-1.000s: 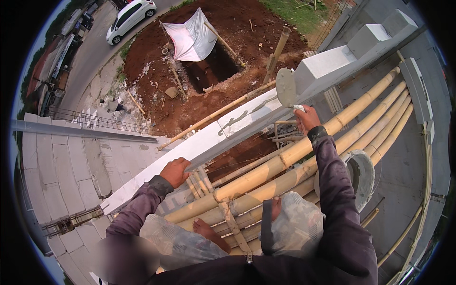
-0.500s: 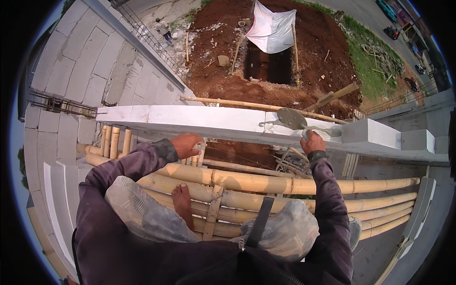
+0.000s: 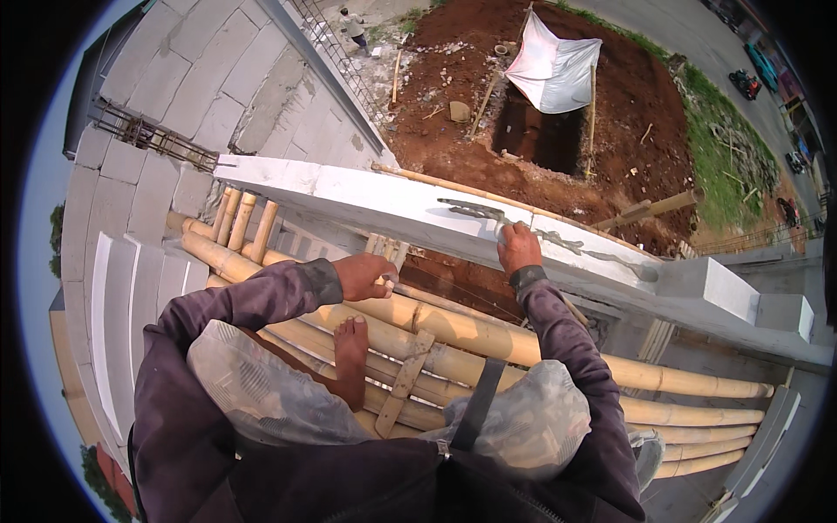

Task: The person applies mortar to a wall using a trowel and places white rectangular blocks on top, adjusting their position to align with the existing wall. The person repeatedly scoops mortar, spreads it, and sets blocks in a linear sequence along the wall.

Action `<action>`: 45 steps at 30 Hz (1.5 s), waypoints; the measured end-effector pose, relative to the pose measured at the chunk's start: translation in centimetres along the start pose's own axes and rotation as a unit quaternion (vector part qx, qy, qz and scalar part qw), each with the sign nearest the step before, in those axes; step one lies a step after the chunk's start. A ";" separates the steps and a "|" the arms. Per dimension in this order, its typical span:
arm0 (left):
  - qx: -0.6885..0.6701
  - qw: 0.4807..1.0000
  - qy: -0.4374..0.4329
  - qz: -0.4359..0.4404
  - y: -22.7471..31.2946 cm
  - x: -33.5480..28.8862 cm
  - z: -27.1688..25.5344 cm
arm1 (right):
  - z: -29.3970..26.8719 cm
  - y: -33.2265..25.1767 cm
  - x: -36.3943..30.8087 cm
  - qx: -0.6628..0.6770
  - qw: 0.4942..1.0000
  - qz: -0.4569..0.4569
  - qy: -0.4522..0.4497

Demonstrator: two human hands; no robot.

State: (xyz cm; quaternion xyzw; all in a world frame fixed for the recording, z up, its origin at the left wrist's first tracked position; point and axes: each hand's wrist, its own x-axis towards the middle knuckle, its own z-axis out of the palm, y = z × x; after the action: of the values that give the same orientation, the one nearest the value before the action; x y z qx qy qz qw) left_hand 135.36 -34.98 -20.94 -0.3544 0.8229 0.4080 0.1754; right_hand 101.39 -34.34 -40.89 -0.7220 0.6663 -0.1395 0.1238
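Trowel (image 3: 501, 233) and Mortar (image 3: 567, 244) Top a White Block Wall (image 3: 349, 188)

Seen from the head camera, a person's right hand (image 3: 520, 249), just right of the frame's center, is closed around the trowel's pale grip at the top of the wall; its blade is hard to tell from the gray mortar streaked along the blocks toward the right. The left hand (image 3: 366, 277), left of center, hangs with fingers curled, near the wall's inner side; whether it holds anything cannot be told. Below, a bare foot (image 3: 350, 353) rests on bamboo poles (image 3: 471, 336) running from the left toward the lower right. A gray container (image 3: 648, 458) shows partly behind the right sleeve. At the upper right of center, a pale sheet (image 3: 558, 74) hangs over a dark pit (image 3: 545, 139) dug in red earth (image 3: 471, 39). A distant figure (image 3: 353, 30) stands at the upper left.
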 end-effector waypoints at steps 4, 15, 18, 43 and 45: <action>0.009 0.998 0.039 0.039 0.2 0.5 -0.2 | 1.0 2.4 -1.6 0.054 0.996 0.059 -0.025; 0.020 0.995 0.020 0.097 -0.1 3.9 -0.2 | -4.0 9.3 -7.8 0.017 0.970 0.214 -0.116; 0.043 0.993 -0.009 0.113 0.8 6.7 -1.2 | -5.6 8.2 -8.4 -0.007 0.982 0.185 -0.032; 0.156 0.967 0.014 0.202 7.0 24.8 -9.0 | -27.8 -1.7 -54.0 -0.174 0.707 0.674 -0.123; 0.181 0.966 -0.043 0.177 5.6 24.3 -7.6 | -25.2 -0.3 -54.2 -0.136 0.706 0.684 -0.124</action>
State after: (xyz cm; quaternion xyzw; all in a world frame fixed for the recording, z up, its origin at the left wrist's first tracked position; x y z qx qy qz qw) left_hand 114.57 -49.41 -27.33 -0.1475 0.9243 0.2918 0.1971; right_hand 88.47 19.85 -19.27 -0.0877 0.9677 0.1666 0.1677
